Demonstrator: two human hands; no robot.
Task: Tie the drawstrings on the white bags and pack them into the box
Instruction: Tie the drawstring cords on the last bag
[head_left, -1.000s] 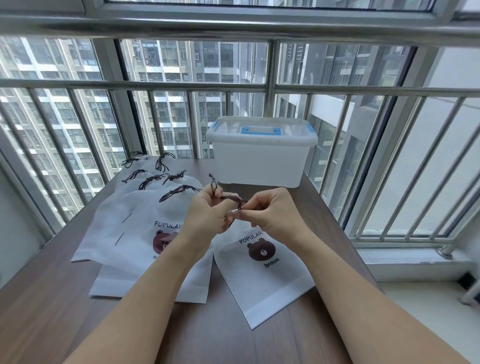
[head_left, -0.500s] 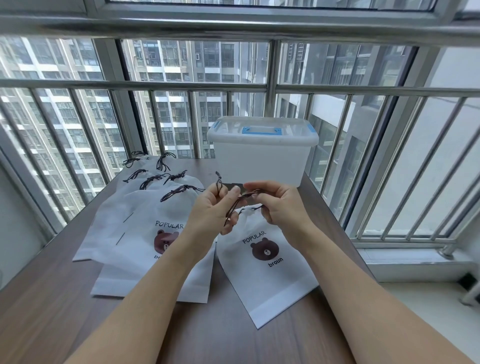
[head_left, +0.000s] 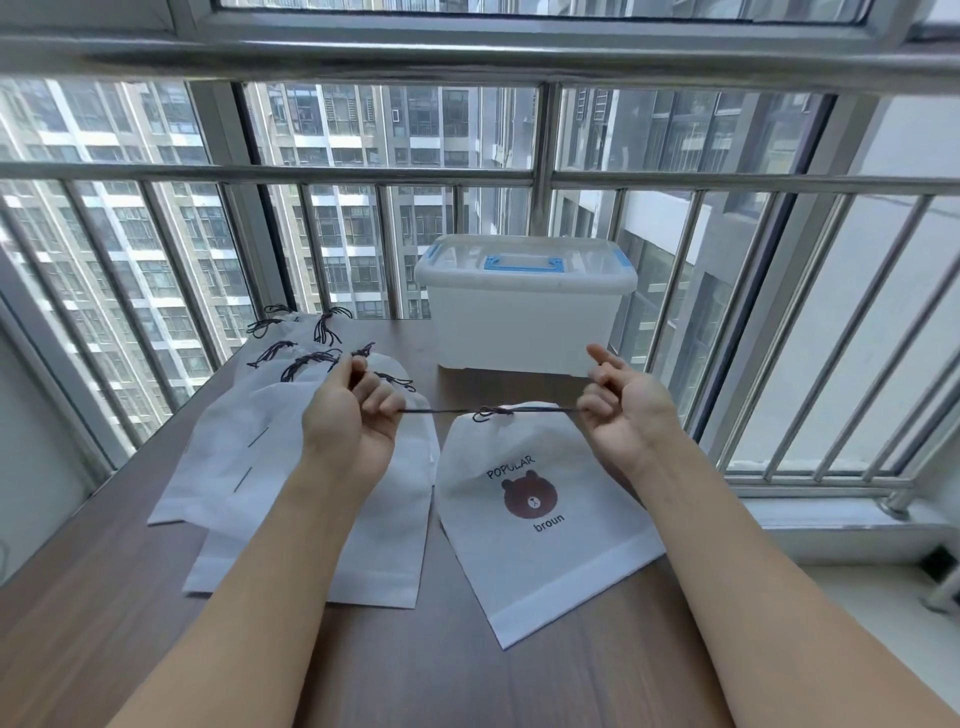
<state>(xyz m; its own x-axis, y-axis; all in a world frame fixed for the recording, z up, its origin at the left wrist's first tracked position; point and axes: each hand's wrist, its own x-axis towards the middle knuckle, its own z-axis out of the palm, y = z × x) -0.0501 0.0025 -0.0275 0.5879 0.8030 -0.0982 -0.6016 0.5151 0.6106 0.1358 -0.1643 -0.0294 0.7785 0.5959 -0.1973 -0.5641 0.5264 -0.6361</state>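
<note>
left hand: fingers curled, pinching the left end of the drawstring – raised above the stacked bags
right hand: fingers curled round the right end of the same cord, index finger sticking up
drawstring: dark cord, stretched taut and level between the two hands, small knot at the middle, right at the bag's mouth
white bag: lies on the table between the forearms, mouth gathered under the knot, brown bear print with "POPULAR" and "broun" facing up
other bags: overlapping pile on the left side of the table, dark cords bunched at their far ends – partly hidden by the left arm
box: translucent white, blue handle and clips, lid on, at the table's far edge beyond the hands
table: brown wood grain
behind: metal window railing, apartment blocks outside
</note>
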